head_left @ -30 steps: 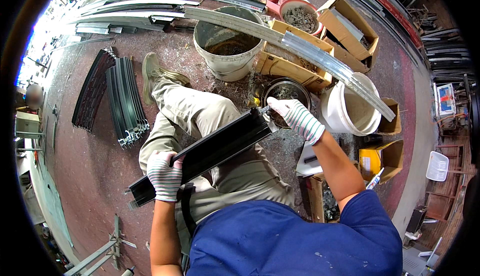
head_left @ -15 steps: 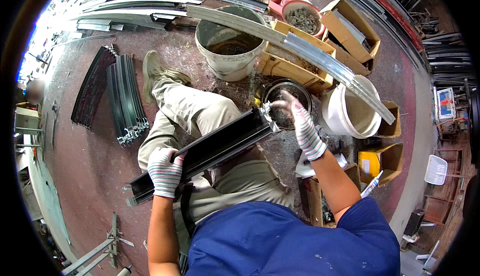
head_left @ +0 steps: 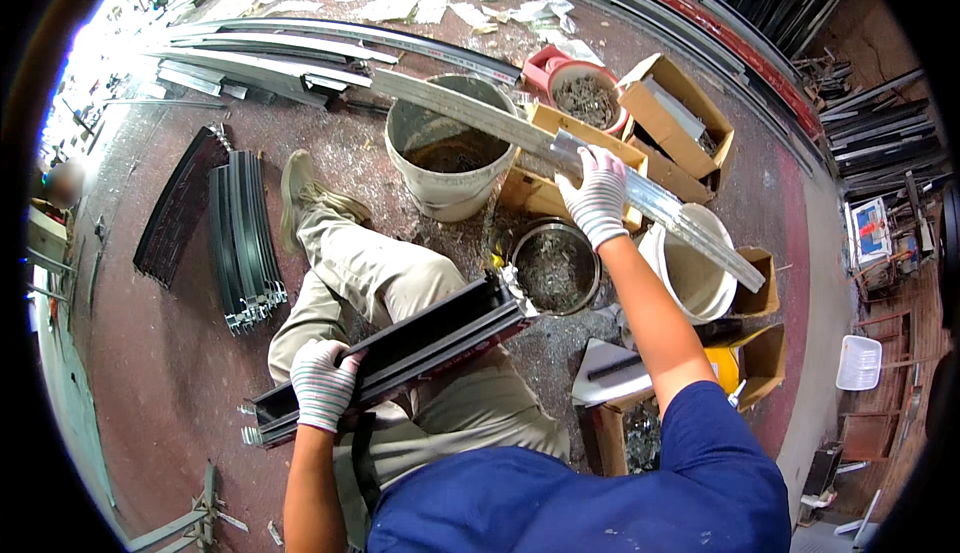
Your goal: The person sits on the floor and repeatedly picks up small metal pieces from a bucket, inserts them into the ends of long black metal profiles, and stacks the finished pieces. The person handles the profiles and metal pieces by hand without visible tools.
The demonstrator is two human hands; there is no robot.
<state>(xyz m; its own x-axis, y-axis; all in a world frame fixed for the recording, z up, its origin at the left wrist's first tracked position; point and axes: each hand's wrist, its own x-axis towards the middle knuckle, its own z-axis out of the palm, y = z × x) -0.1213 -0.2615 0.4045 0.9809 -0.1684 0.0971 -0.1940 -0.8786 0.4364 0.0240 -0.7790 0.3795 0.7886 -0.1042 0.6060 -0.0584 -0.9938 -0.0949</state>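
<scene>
Reddish floor [head_left: 180,373]; my left hand [head_left: 326,385] grips black channel [head_left: 425,345] near 8-o'clock end (likely stiff, slick; hold by edges); right hand [head_left: 598,198] by 1-o'clock silver strip [head_left: 690,232], grip unclear.

The left glove [head_left: 324,385] and right glove [head_left: 600,203] are white, ringed with thin green and pink stripes. The held bar [head_left: 430,340] is black, like the stacked bars [head_left: 240,228], whose ends [head_left: 258,311] look silver. The shirt [head_left: 580,498] is navy blue, the trousers [head_left: 375,253] beige, the shoe [head_left: 300,193] dull tan. The floor [head_left: 180,373] is mottled reddish brown. One bucket [head_left: 440,195] is stained greyish white, a tub [head_left: 620,118] pinkish red, a tray [head_left: 860,363] white.
</scene>
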